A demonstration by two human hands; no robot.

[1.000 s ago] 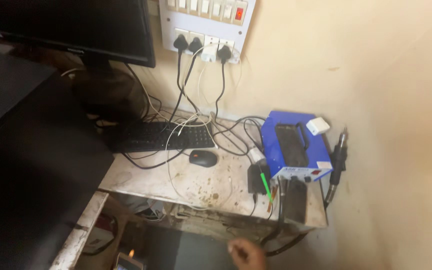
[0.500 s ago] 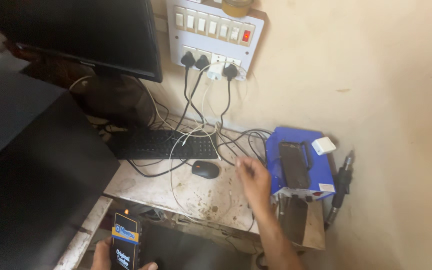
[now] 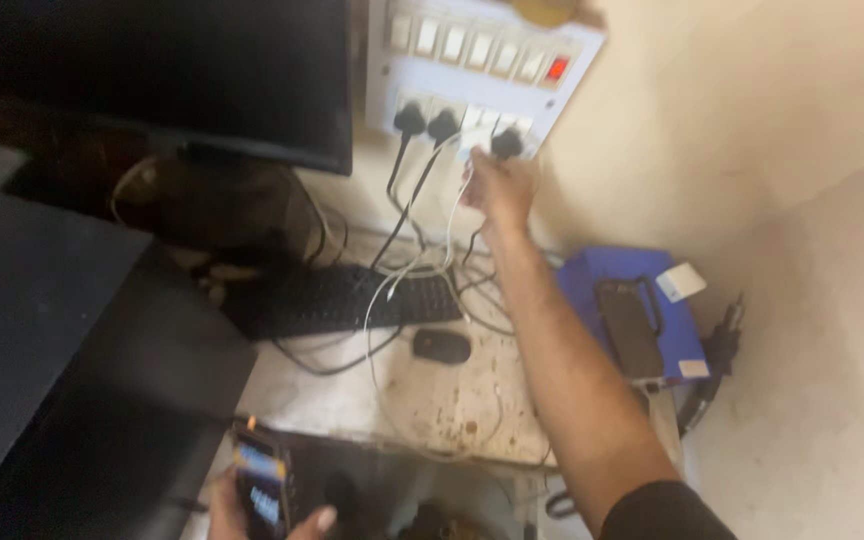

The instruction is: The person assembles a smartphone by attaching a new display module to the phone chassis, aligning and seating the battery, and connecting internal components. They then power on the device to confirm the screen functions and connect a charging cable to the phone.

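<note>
My right hand [image 3: 497, 190] is stretched up to the white wall switchboard [image 3: 482, 60], fingers closed on the white plug end of a thin white cable [image 3: 384, 290] beside a black plug [image 3: 505, 143]. The cable hangs down from the hand, crosses the black keyboard [image 3: 342, 300] and loops over the stained table top [image 3: 452, 400]. My left hand [image 3: 252, 515] is low at the bottom edge, holding a lit phone [image 3: 260, 490] upright. Two more black plugs [image 3: 424, 122] sit in the sockets to the left of my right hand.
A dark monitor [image 3: 202, 80] stands at the back left above the keyboard. A black mouse [image 3: 442, 345] lies by the keyboard among tangled black cables. A blue box-shaped device [image 3: 632, 310] sits at the right against the wall, with a dark desk surface [image 3: 72, 350] at left.
My right hand rose from the table edge, past the blue device, up to the switchboard. My left hand came into view with the phone. The camera moved closer.
</note>
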